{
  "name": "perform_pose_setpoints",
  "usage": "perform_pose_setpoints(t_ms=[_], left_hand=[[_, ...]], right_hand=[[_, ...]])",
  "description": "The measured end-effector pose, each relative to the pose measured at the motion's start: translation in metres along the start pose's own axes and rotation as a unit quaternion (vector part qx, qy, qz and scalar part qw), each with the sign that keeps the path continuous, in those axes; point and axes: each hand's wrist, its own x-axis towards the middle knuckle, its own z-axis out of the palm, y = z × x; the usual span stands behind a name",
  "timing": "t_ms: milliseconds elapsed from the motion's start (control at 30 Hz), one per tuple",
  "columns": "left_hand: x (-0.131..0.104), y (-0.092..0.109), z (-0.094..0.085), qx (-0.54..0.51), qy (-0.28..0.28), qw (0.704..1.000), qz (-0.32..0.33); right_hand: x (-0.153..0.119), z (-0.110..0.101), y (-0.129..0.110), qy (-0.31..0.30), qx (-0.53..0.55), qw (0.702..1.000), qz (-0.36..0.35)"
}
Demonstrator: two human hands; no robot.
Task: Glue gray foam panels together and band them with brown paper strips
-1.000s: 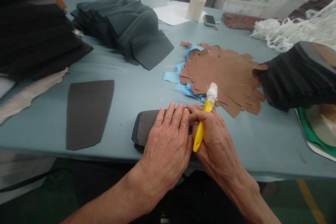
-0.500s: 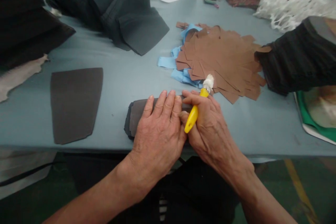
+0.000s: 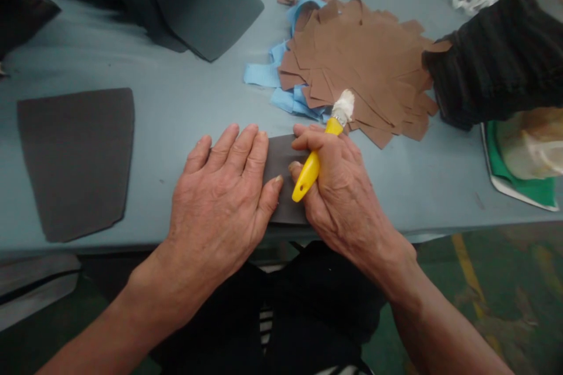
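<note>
The dark panel [image 3: 285,158] is lying at the near edge of a grey-blue tabletop [image 3: 185,99], with green floor [image 3: 444,287] showing below on the near right. Brown pieces [image 3: 365,53] are forming a heap at far right of centre, blue pieces [image 3: 263,75] are poking out on its left, and a second panel [image 3: 79,164] is resting on the left. The left grip [image 3: 217,205] is pressing palm down over the dark panel, fingers slightly spread, thumb reaching right. The right grip [image 3: 345,181], over the panel's right part, is pinching a yellow brush [image 3: 309,173], whose white-coated tip is pointing far. The dark panel is looking flat and matte, its left and right parts being covered.
</note>
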Motion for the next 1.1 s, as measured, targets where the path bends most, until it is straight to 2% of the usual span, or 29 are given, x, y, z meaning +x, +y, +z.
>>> perform_pose_setpoints(t_ms=[367,567,667,1100], left_hand=[[-0.001,0.001,0.009,0.000,0.058,0.998,-0.002],[0.000,0.001,0.011,0.003,0.067,0.998,-0.001],[0.000,0.001,0.011,0.004,0.067,0.998,-0.003],[-0.001,-0.003,0.012,0.004,0.068,0.998,0.003]], right_hand=[[0.000,0.003,0.005,0.012,0.012,1.000,-0.013],[0.001,-0.001,0.011,-0.011,-0.040,0.998,-0.042],[0.000,-0.002,0.013,-0.001,-0.053,0.998,-0.030],[-0.001,-0.002,0.017,0.015,0.020,1.000,0.016]])
